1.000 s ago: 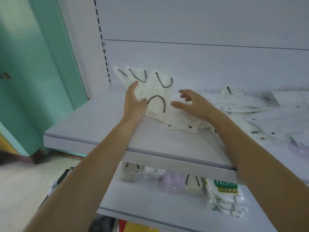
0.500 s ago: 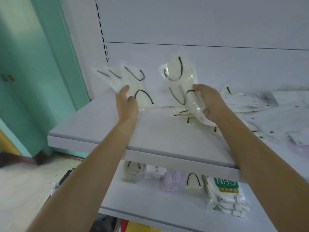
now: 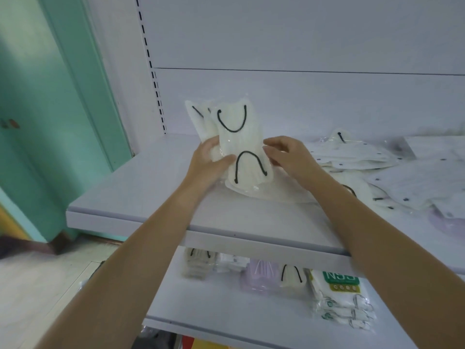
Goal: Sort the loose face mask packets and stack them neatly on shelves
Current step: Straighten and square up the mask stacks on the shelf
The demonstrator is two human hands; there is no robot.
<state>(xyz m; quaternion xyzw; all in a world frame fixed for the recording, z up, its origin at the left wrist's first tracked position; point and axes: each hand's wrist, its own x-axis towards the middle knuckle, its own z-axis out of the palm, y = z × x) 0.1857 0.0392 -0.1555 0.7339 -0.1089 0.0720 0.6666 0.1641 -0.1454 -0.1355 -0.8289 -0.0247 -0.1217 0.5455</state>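
A bunch of cream mask packets with black ear loops point(image 3: 237, 144) stands nearly upright over the upper shelf point(image 3: 151, 197). My left hand point(image 3: 207, 159) grips the bunch from the left, thumb across the front packet. My right hand point(image 3: 286, 153) holds the right edge of the front packet with curled fingers. More cream packets lie flat under the bunch point(image 3: 266, 192). A loose spread of white packets point(image 3: 352, 157) covers the shelf to the right.
The lower shelf point(image 3: 226, 313) carries small stacks: cream masks point(image 3: 198, 263), a lilac pack point(image 3: 261, 275), a green-labelled pack point(image 3: 339, 288). A lilac packet point(image 3: 445, 222) lies at the upper shelf's right. A teal door frame point(image 3: 83, 96) stands left of the shelving.
My hands held separate bunches apart half a second ago. They have come together, and the right hand's packets now lie against the front of the left hand's bunch.
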